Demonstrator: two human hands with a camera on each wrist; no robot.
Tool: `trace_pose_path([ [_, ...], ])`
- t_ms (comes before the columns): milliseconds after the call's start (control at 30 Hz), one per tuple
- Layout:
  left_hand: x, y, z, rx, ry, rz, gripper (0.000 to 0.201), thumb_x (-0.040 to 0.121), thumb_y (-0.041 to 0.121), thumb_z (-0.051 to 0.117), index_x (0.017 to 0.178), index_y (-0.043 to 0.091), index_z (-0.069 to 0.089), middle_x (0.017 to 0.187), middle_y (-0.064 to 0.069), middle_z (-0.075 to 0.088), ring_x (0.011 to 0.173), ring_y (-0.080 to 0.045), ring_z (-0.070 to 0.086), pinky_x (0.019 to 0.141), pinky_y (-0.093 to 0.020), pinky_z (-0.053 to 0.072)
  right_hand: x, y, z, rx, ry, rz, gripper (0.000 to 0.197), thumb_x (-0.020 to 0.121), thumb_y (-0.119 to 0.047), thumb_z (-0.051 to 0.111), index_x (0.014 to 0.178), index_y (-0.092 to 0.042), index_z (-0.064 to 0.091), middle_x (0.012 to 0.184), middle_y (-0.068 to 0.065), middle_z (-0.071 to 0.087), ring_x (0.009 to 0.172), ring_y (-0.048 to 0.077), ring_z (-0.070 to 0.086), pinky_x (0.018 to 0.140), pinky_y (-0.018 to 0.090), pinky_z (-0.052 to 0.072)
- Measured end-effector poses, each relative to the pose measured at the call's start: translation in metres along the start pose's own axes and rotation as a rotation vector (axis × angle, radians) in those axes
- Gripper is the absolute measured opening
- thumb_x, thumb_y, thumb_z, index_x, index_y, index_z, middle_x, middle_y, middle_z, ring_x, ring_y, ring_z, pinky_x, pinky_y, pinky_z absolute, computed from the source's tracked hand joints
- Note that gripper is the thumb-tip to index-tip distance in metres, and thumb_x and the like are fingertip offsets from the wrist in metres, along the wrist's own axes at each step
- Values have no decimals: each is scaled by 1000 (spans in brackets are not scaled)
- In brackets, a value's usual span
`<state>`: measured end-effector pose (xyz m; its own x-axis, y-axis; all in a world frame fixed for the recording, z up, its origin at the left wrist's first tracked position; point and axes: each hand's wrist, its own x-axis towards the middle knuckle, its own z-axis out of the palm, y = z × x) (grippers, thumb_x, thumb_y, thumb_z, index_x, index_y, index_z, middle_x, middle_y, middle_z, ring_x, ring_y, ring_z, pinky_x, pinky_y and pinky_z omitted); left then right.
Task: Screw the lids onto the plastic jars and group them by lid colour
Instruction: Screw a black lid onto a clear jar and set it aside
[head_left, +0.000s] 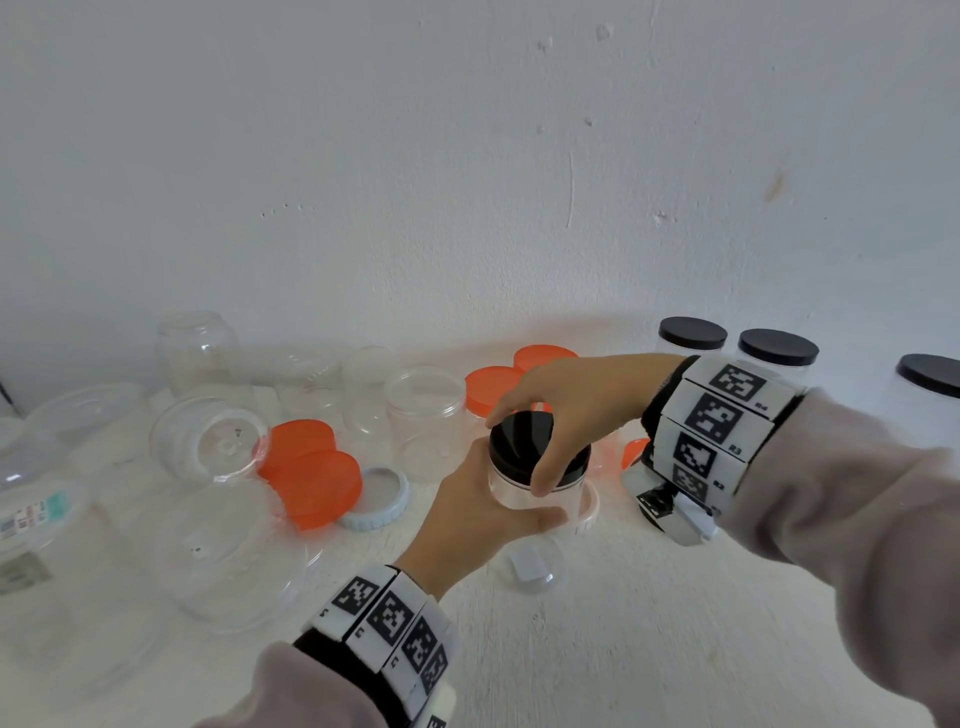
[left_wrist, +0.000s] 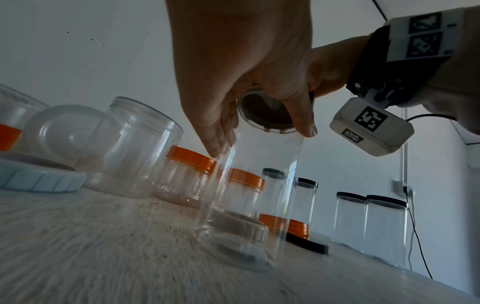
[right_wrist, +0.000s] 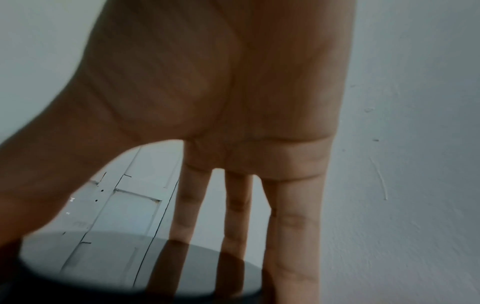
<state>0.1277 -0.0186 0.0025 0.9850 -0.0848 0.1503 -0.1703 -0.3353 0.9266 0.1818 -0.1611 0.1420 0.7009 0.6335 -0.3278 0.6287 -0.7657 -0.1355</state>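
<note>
A clear plastic jar (head_left: 519, 496) stands upright on the white table (head_left: 649, 649), and my left hand (head_left: 485, 499) grips its body from the left, thumb across the front. A black lid (head_left: 571, 460) sits on its mouth. My right hand (head_left: 522, 449) comes over from the right and grips this lid's rim with thumb and fingers. The left wrist view looks up through the jar (left_wrist: 246, 205) to the lid's underside (left_wrist: 265, 115), with my left hand (left_wrist: 262, 133) around the top. In the right wrist view my fingers (right_wrist: 293, 226) reach down past the glossy lid top (right_wrist: 103, 267).
Three black-lidded jars (head_left: 777, 346) stand at the back right by the wall. Two orange-lidded jars (head_left: 493, 387) stand behind my hands. Loose orange lids (head_left: 317, 483), a pale blue lid (head_left: 382, 499), a clear lid (head_left: 535, 566) and several open clear jars (head_left: 426, 410) fill the left.
</note>
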Motion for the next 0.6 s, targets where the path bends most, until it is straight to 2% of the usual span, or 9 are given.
trace_pose_path([
  [67, 0, 0, -1, -2, -10, -2, 79, 60, 39, 89, 125, 39, 43, 113, 24, 59, 96, 23, 50, 69, 5, 38, 2, -1, 1, -7, 20, 7, 77, 59, -63, 78, 129, -48, 48, 129, -17, 50, 120, 12, 48, 99, 38, 46],
  [167, -1, 1, -1, -2, -11, -3, 79, 61, 39, 89, 124, 41, 42, 112, 25, 58, 94, 27, 47, 67, 5, 38, 5, 1, 5, 5, 48, 48, 67, 55, -71, 73, 114, -49, 52, 116, -16, 54, 105, 11, 56, 87, 35, 53],
  [233, -1, 2, -1, -3, -11, 0, 80, 61, 39, 89, 126, 40, 42, 114, 24, 58, 96, 25, 48, 68, 3, 40, 6, 2, 9, -3, 77, 82, 63, 53, -79, 67, 104, -47, 50, 106, -14, 56, 94, 12, 60, 79, 35, 55],
  [333, -2, 3, 0, -1, -16, 1, 80, 62, 39, 88, 126, 42, 41, 116, 24, 58, 101, 18, 51, 70, -4, 42, 6, 1, 14, 6, 109, 122, 67, 51, -85, 62, 102, -42, 51, 100, -10, 58, 83, 15, 66, 72, 35, 58],
  [367, -2, 3, 0, -5, -18, 2, 80, 62, 39, 88, 126, 42, 41, 116, 24, 58, 102, 17, 51, 71, -5, 42, 5, 0, 14, 12, 96, 125, 69, 51, -85, 62, 104, -43, 51, 102, -9, 58, 84, 16, 67, 72, 36, 58],
  [433, -2, 2, -1, -8, -19, 2, 81, 62, 39, 88, 128, 39, 42, 117, 24, 58, 104, 16, 51, 72, -5, 41, 3, -1, 9, 0, 18, 112, 74, 53, -80, 66, 117, -46, 48, 113, -12, 55, 99, 16, 63, 82, 37, 56],
  [500, -1, 2, -1, -11, -21, 1, 84, 62, 39, 88, 132, 36, 42, 120, 22, 58, 108, 12, 51, 77, -8, 40, 0, -2, 3, -35, -81, 75, 84, 59, -66, 75, 133, -52, 38, 123, -19, 43, 118, 12, 48, 96, 38, 47],
  [600, -1, 1, 0, -11, -17, 4, 85, 61, 38, 89, 132, 35, 41, 121, 21, 57, 111, 8, 51, 80, -10, 38, -3, -2, -4, -69, -109, 20, 87, 65, -50, 81, 138, -54, 35, 128, -22, 39, 126, 11, 39, 104, 38, 39],
])
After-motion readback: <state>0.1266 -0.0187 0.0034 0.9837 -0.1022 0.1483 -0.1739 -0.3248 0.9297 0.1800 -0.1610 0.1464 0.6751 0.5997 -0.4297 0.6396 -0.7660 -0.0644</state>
